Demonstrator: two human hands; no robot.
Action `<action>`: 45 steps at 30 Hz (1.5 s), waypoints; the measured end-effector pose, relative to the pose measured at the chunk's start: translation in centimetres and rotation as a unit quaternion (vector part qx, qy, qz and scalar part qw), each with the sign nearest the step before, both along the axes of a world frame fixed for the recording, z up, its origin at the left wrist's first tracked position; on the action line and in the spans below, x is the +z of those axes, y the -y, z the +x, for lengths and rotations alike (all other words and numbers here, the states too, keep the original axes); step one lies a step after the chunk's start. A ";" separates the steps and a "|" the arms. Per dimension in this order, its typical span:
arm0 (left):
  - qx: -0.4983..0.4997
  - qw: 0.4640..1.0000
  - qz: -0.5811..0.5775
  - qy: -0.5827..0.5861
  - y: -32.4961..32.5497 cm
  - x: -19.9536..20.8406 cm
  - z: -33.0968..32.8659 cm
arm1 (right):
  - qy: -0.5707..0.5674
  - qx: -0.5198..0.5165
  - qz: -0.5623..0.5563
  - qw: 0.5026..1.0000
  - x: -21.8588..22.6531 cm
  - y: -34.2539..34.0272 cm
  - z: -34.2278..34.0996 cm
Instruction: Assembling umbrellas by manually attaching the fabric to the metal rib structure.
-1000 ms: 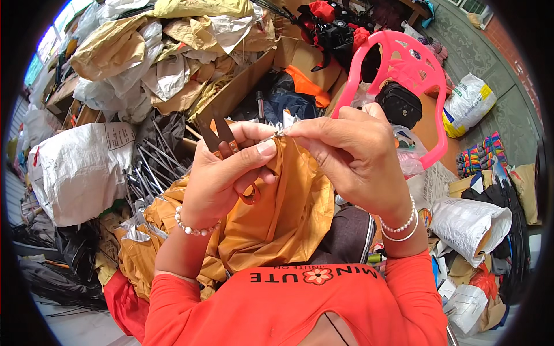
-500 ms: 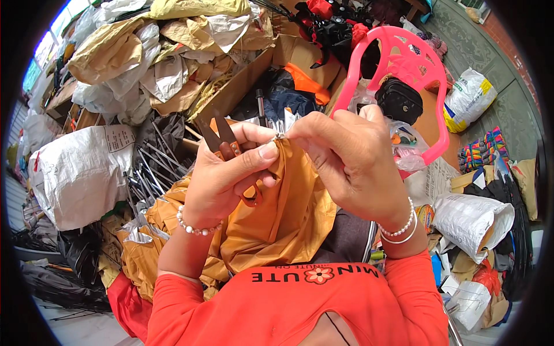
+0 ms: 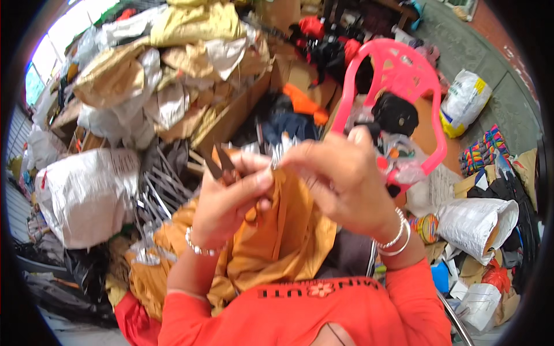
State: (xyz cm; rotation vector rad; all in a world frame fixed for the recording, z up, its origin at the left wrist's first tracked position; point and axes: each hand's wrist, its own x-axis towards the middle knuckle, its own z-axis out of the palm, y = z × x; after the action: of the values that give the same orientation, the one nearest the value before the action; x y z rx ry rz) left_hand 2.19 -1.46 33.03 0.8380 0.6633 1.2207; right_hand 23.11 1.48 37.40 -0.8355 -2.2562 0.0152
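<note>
Mustard-brown cloth (image 3: 277,236), which looks like an umbrella canopy, hangs in folds below my hands and across my lap. My left hand (image 3: 231,199) is closed and pinches its top edge between thumb and finger. Dark-bladed scissors (image 3: 221,163) with orange-brown handles are tucked in that same hand, blades pointing up and away. My right hand (image 3: 346,179) is closed in a pinch right beside the left fingertips, at the cloth's edge. What its fingers hold is too small and blurred to name. Shiny metal rib ends (image 3: 284,145) show just behind the fingertips.
A pink plastic chair (image 3: 435,124) with a black bag (image 3: 395,112) stands at the far right. Left of me are a white sack (image 3: 86,196) and a bundle of metal rods (image 3: 164,179). Paper and plastic bags (image 3: 115,75) are heaped beyond. An open white sack (image 3: 473,225) lies at right.
The view has shifted and blurred, and the surroundings sit slightly lower in it. Both hands keep their pinch at the cloth's edge, with the scissors still in my left hand.
</note>
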 end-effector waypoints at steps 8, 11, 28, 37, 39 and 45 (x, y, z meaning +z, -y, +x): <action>-0.003 1.000 0.004 -0.006 1.0 2.9 0.0 | 0.008 0.016 0.001 1.000 4.6 1.5 0.4; -0.006 1.000 0.004 0.003 1.7 3.5 0.3 | 0.016 0.023 0.012 1.000 5.5 2.1 0.3; -0.003 0.999 0.030 0.030 2.0 3.9 1.7 | 0.008 0.022 -0.006 1.000 6.0 2.3 3.2; 0.021 0.999 0.020 0.013 2.3 4.5 2.6 | 0.004 0.028 -0.020 0.999 5.6 2.4 3.8; 0.016 0.999 0.022 0.016 2.4 4.3 2.5 | 0.003 0.038 -0.026 0.999 5.5 2.5 3.7; -0.021 0.999 0.029 0.039 2.7 4.7 2.6 | 0.017 0.082 -0.056 0.995 4.9 2.6 3.2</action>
State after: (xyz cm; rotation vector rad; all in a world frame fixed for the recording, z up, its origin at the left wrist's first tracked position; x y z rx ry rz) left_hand 4.75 -4.11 37.70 0.8447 0.5456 1.2332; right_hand 26.27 -1.09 42.33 -0.7115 -2.3682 0.2071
